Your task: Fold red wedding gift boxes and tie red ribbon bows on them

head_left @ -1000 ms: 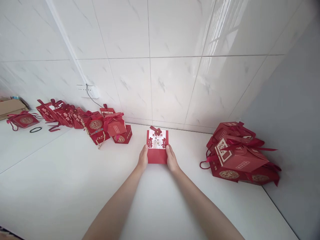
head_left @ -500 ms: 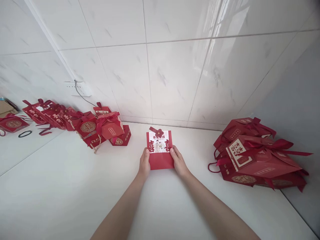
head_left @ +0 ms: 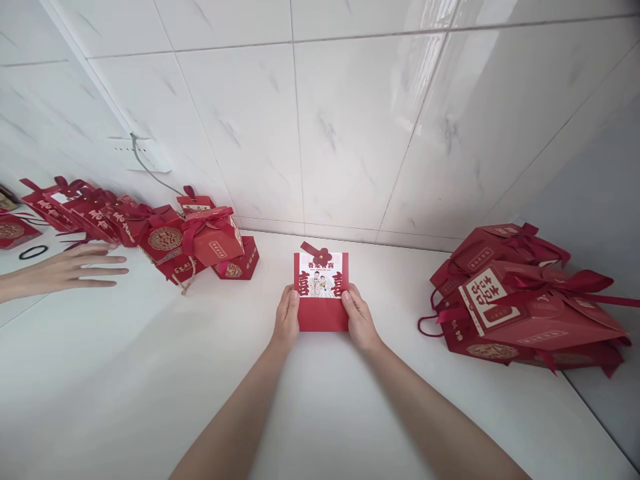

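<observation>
Between my two hands is a red gift box point(head_left: 323, 315) with a white printed band showing a bridal couple and a dark red flower tie on top. My left hand point(head_left: 287, 315) grips its left side, thumb on the front. On the opposite side, my right hand point(head_left: 361, 319) is closed the same way. The fingers behind the box are hidden. The box is upright over the white table point(head_left: 320, 413); whether it rests on the surface I cannot tell.
Another person's hand point(head_left: 95, 267) reaches in from the left, fingers spread. Red gift boxes point(head_left: 213, 240) with ribbons line the wall at left, near a black ring point(head_left: 33, 253). A pile of larger red boxes point(head_left: 530, 307) stands at right. The tiled wall point(head_left: 350, 147) closes the back.
Another person's hand has come in from the left toward the row of boxes. The view has tilted slightly. Both my hands keep hold of the gift box.
</observation>
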`<action>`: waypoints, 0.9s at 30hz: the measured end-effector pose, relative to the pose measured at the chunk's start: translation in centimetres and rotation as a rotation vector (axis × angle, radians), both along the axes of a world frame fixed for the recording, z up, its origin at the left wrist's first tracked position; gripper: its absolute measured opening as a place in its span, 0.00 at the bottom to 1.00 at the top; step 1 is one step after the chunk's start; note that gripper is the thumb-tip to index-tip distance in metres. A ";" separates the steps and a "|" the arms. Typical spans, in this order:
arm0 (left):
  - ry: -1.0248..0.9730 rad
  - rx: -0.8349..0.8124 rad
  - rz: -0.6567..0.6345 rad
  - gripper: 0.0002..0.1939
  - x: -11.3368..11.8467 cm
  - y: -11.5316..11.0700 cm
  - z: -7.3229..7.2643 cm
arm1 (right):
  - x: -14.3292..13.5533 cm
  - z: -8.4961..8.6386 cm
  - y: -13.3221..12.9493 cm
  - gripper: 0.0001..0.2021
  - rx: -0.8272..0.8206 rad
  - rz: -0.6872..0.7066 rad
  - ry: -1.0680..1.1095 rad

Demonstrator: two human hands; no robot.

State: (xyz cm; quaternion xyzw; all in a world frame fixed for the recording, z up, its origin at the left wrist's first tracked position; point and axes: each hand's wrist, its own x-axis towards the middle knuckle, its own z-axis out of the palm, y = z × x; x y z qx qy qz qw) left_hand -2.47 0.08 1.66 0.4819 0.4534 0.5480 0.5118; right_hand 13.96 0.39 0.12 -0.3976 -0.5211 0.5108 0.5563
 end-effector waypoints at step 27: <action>0.567 0.410 1.150 0.39 -9.5 4.9 1.0 | -0.4 -0.8 0.1 0.29 -0.138 0.047 0.021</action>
